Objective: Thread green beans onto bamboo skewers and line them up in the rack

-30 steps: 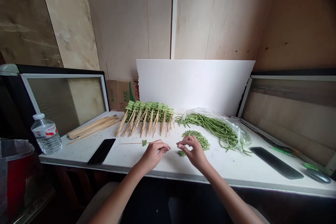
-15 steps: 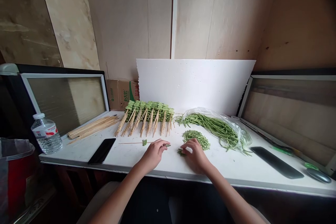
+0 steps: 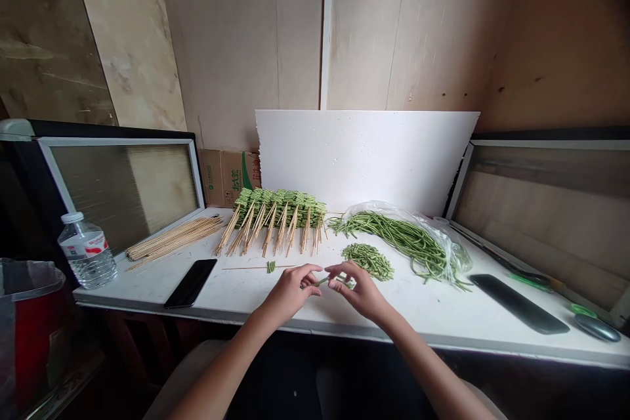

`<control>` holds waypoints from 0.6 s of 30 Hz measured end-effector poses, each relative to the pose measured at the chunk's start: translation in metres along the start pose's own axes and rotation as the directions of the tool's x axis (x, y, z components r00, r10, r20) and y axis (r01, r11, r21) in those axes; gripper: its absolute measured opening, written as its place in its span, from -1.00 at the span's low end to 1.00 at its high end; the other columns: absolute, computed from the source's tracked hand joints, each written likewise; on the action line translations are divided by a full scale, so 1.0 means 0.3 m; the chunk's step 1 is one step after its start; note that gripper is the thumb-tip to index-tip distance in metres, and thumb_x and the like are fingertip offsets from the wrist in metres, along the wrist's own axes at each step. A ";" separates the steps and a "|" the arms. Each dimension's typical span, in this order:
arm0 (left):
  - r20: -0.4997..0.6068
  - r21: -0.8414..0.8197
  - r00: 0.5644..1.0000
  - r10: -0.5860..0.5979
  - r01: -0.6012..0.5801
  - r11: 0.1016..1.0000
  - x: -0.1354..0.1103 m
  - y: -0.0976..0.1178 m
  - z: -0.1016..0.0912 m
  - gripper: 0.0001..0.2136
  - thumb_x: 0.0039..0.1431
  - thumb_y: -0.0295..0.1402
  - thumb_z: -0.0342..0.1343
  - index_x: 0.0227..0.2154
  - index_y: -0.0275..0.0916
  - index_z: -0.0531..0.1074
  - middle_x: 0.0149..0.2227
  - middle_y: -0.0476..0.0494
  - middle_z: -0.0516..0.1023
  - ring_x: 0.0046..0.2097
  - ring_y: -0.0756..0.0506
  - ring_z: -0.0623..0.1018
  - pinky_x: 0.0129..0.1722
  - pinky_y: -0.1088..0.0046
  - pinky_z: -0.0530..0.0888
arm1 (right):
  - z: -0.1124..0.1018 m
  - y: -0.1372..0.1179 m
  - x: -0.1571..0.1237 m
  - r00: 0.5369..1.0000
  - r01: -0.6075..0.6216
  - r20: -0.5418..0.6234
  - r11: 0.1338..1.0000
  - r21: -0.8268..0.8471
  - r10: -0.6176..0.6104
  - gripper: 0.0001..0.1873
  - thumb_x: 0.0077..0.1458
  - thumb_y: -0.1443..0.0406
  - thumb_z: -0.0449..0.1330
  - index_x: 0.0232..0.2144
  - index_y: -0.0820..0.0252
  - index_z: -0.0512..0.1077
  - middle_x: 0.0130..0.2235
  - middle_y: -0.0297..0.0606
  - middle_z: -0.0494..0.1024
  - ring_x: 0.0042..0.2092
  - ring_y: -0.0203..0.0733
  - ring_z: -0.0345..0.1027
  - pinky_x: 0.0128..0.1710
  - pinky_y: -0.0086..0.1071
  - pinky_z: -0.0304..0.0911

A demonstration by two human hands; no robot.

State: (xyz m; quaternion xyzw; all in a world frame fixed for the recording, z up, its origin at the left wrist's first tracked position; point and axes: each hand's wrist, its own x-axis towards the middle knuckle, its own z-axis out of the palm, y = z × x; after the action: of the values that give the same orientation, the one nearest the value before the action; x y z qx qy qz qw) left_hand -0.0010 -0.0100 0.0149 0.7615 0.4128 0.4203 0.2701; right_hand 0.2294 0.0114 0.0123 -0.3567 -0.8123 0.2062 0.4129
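My left hand (image 3: 290, 289) and my right hand (image 3: 359, 289) meet just above the white table (image 3: 443, 308) near its front edge. Between their pinched fingertips they hold a short green bean piece (image 3: 325, 280). A thin bamboo skewer (image 3: 246, 268) with one bean piece on it lies on the table just left of my left hand. A small pile of cut bean pieces (image 3: 369, 259) sits behind my right hand. Finished bean skewers (image 3: 275, 213) are stacked in a row at the back.
Long beans on a plastic bag (image 3: 413, 239) lie at the right. Bare skewers (image 3: 172, 239) lie at the left, with a black phone (image 3: 191, 283) and a water bottle (image 3: 86, 252). A dark flat object (image 3: 519, 305) and green-handled tools (image 3: 546, 283) are at the far right.
My right hand dipped down onto bean pieces on the table, then lifted and came toward my left hand. Both hands now pinch a bean piece between them.
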 end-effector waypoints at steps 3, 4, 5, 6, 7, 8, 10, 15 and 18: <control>0.013 0.028 0.999 0.034 -0.035 0.999 -0.003 0.006 0.006 -0.54 0.18 -0.53 0.26 0.13 -0.07 0.49 -0.24 -0.04 0.68 -0.17 -0.10 0.65 -0.06 0.36 0.55 | 0.023 -0.044 -0.002 0.999 0.052 0.001 0.998 0.024 -0.052 -0.75 0.27 0.06 0.29 -0.13 0.03 0.62 -0.20 -0.18 0.65 -0.13 -0.03 0.45 -0.18 -0.22 0.37; 0.006 0.051 0.999 0.042 -0.043 0.998 -0.004 0.011 0.004 -0.54 0.18 -0.51 0.28 0.13 -0.07 0.49 -0.24 -0.04 0.68 -0.16 -0.11 0.65 -0.05 0.36 0.54 | 0.027 -0.049 -0.002 0.998 0.065 -0.016 0.998 0.013 -0.064 -0.77 0.29 0.07 0.27 -0.18 0.03 0.62 -0.23 -0.19 0.65 -0.15 -0.03 0.44 -0.19 -0.22 0.36; -0.004 0.081 0.999 0.051 -0.051 0.995 -0.005 0.016 0.000 -0.57 0.18 -0.49 0.29 0.11 -0.08 0.51 -0.23 -0.05 0.69 -0.15 -0.12 0.65 -0.04 0.35 0.53 | 0.028 -0.051 -0.001 0.997 0.072 -0.035 0.997 0.001 -0.072 -0.78 0.31 0.08 0.24 -0.22 0.03 0.62 -0.26 -0.20 0.64 -0.17 -0.04 0.43 -0.20 -0.22 0.35; -0.013 0.117 0.998 0.064 -0.062 0.991 -0.006 0.023 -0.005 -0.64 0.19 -0.46 0.31 0.05 -0.08 0.55 -0.23 -0.05 0.69 -0.15 -0.13 0.64 -0.02 0.33 0.51 | 0.027 -0.051 -0.001 0.996 0.075 -0.052 0.997 -0.007 -0.075 -0.77 0.33 0.09 0.22 -0.22 0.03 0.61 -0.27 -0.20 0.64 -0.18 -0.05 0.42 -0.21 -0.22 0.34; -0.020 0.152 0.997 0.080 -0.076 0.985 -0.006 0.030 -0.012 -0.72 0.21 -0.42 0.31 -0.02 -0.09 0.59 -0.22 -0.06 0.69 -0.14 -0.14 0.63 0.00 0.31 0.49 | 0.024 -0.049 0.000 0.995 0.077 -0.066 0.997 -0.011 -0.077 -0.77 0.34 0.09 0.21 -0.23 0.04 0.61 -0.27 -0.20 0.63 -0.19 -0.05 0.41 -0.22 -0.22 0.33; -0.022 0.184 0.995 0.095 -0.090 0.979 -0.007 0.037 -0.018 -0.81 0.24 -0.39 0.30 -0.09 -0.10 0.62 -0.22 -0.07 0.70 -0.13 -0.15 0.63 0.02 0.29 0.47 | 0.021 -0.047 0.000 0.994 0.079 -0.075 0.997 -0.013 -0.080 -0.77 0.34 0.09 0.21 -0.22 0.04 0.60 -0.27 -0.20 0.63 -0.19 -0.05 0.41 -0.23 -0.23 0.32; -0.027 0.229 0.992 0.120 -0.111 0.967 -0.008 0.048 -0.027 -0.91 0.29 -0.33 0.27 -0.18 -0.10 0.64 -0.20 -0.08 0.70 -0.10 -0.17 0.61 0.05 0.27 0.43 | 0.018 -0.046 0.001 0.992 0.093 -0.085 0.996 -0.014 -0.094 -0.77 0.32 0.07 0.23 -0.23 0.04 0.59 -0.27 -0.20 0.62 -0.19 -0.06 0.40 -0.24 -0.23 0.31; -0.026 0.226 0.989 0.149 -0.139 0.964 -0.007 0.064 -0.028 -0.87 0.34 -0.27 0.21 -0.20 -0.12 0.65 -0.22 -0.12 0.70 -0.13 -0.18 0.59 -0.03 0.29 0.41 | 0.029 -0.072 -0.001 0.985 0.131 -0.114 0.991 -0.011 -0.131 -0.76 0.30 0.06 0.25 -0.25 0.05 0.58 -0.29 -0.19 0.60 -0.20 -0.04 0.39 -0.24 -0.23 0.31; -0.004 0.194 0.988 0.151 -0.148 0.970 -0.006 0.072 -0.019 -0.82 0.37 -0.28 0.15 -0.25 -0.14 0.65 -0.31 -0.12 0.68 -0.23 -0.15 0.58 -0.11 0.31 0.41 | 0.034 -0.087 -0.004 0.984 0.122 -0.129 0.992 -0.023 -0.124 -0.78 0.32 0.09 0.22 -0.28 0.06 0.56 -0.29 -0.17 0.60 -0.18 -0.01 0.38 -0.17 -0.18 0.31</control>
State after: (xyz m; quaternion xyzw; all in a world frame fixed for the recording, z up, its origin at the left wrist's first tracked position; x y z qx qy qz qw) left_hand 0.0023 -0.0222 0.0335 0.8092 0.3955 0.4045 0.1588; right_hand 0.2109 -0.0071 0.0221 -0.3215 -0.8056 0.1505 0.4744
